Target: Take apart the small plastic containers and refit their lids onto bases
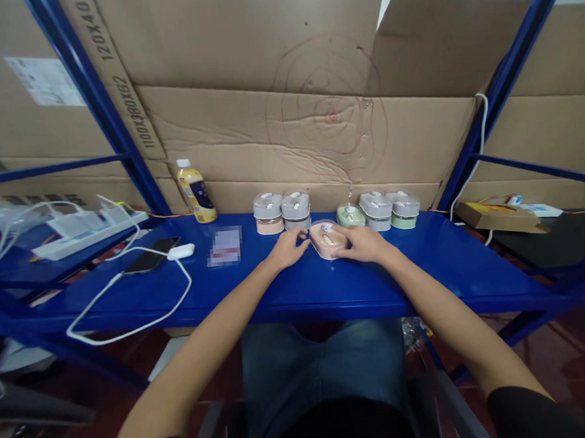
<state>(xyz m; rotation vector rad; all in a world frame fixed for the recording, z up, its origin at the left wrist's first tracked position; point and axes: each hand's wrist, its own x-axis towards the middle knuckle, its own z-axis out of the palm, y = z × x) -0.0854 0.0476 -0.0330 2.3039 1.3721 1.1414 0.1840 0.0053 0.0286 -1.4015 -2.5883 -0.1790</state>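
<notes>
A small pink rounded box (324,242) lies on the blue table (287,286), close in front of me. My right hand (363,242) grips its right side, with fingers on the top and the thumb low along the near edge. To the left of the box is my left hand (288,247), its fingers curved and apart, holding nothing. Just behind, a green box (350,215) of the same shape sits alone. Stacked grey boxes (296,207) stand beyond my left hand, and more grey boxes (376,206) stand in stacks behind my right hand.
A yellow drink bottle (196,191) stands at the back left. Nearer lie a blurred-out card (225,246), a dark phone (151,255), a white earphone case (180,251) and a looping white cable (190,286). Cardboard (226,130) backs the table, between blue posts (495,108).
</notes>
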